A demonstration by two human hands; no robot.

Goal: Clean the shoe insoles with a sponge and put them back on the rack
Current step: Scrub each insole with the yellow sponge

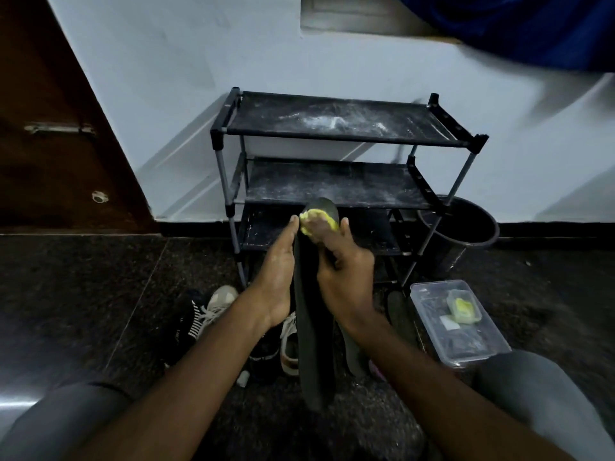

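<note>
A long dark insole (312, 334) stands upright between my hands in front of the black shoe rack (332, 134). My left hand (278, 277) supports the insole from its left side, palm against it and fingers stretched up along its edge. My right hand (342, 264) grips a yellow-green sponge (316, 218) and presses it on the insole's upper end. A second dark insole (352, 351) lies on the floor just right of the held one, and another dark insole (399, 314) lies beside the plastic box.
The rack's shelves are dusty and bare. A black bucket (466, 227) stands at its right. A clear plastic box (466, 334) holds a small container with something yellow (463, 307). Sneakers (216, 307) and a striped sock lie on the dark floor. A brown door (50, 128) is at left.
</note>
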